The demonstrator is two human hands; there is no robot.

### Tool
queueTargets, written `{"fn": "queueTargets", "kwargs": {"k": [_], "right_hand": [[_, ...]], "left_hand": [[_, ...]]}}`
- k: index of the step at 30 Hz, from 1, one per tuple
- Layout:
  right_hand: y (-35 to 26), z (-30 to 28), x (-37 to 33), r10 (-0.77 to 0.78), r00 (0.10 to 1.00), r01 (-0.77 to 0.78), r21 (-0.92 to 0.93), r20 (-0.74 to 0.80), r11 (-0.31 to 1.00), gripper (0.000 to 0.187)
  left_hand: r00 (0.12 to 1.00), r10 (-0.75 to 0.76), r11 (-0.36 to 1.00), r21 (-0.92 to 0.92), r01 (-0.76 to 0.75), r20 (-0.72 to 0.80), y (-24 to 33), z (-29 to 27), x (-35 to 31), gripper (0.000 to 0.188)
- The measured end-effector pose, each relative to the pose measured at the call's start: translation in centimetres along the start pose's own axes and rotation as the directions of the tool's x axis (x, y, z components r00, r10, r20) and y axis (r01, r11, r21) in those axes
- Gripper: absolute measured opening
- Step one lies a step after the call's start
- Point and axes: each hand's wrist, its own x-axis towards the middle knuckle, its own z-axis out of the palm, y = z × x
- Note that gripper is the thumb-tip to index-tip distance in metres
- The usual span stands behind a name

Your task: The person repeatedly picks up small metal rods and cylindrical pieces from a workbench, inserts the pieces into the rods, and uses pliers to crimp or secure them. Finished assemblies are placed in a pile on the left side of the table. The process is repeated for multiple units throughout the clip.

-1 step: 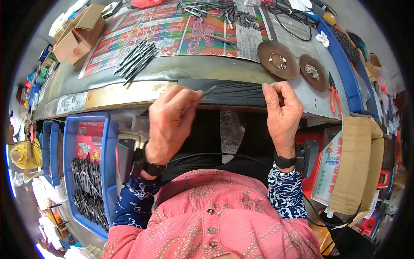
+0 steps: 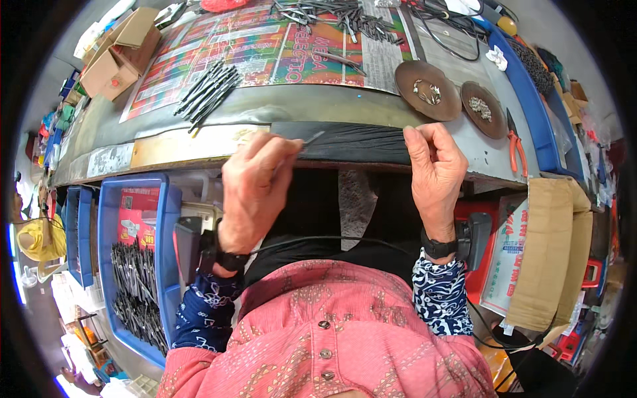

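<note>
My left hand [image 2: 255,182] is closed in a pinch near the table's front edge. From its fingertips a thin, smeared grey sliver [image 2: 314,138] sticks out to the right; its kind is too blurred to tell. Over at the right end of a black wrapped strip [image 2: 365,142] along that edge, my right hand [image 2: 439,172] has thumb and curled fingers drawn together. Whatever those fingers may hold is hidden. Beyond the left hand lies a bundle of slim black sticks [image 2: 209,96] on the tabletop.
Two brown dishes with small metal parts, the larger dish [image 2: 406,83] leftmost, sit beside orange-handled pliers [image 2: 517,149]. A blue tray [image 2: 174,265] of black pieces stands below left; a cardboard box [image 2: 547,252] stands below right. More black pieces [image 2: 345,20] lie at the back.
My left hand has shifted slightly to the left, the grey sliver moving with it. The right hand stays almost where it was.
</note>
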Motion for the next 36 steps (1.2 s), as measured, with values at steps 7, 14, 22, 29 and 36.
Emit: {"fn": "queueTargets", "kwargs": {"k": [7, 14, 22, 29, 36], "right_hand": [[1.5, -0.1, 0.1, -0.108, 0.993, 0.109, -0.012, 0.040, 0.994, 0.019], [1.0, 0.1, 0.1, -0.074, 0.997, 0.076, -0.081, 0.028, 0.994, 0.018], [0.8, -0.1, -0.7, -0.073, 0.996, 0.076, -0.042, 0.056, 0.996, 0.019], [0.5, 0.1, -0.7, -0.089, 0.994, 0.093, -0.062, 0.068, 0.994, 0.017], [-0.2, -1.1, -0.2, -0.121, 0.990, 0.131, -0.161, 0.067, 0.978, 0.015]], "left_hand": [[0.976, 0.171, 0.976, 0.110, -0.186, 0.135, -0.1, 1.5, 1.1, 0.024], [0.940, 0.301, 0.951, 0.019, -0.308, 0.163, 1.4, 7.6, 4.5, 0.011], [0.983, 0.180, 0.983, -0.022, -0.181, -0.021, -0.3, 5.1, 3.2, 0.007], [0.992, 0.025, 0.972, 0.237, 0.004, -0.120, -7.6, -1.5, 2.7, 0.007], [0.991, 0.024, 0.929, 0.370, 0.026, -0.130, -10.8, -3.7, 3.0, 0.008]]}}
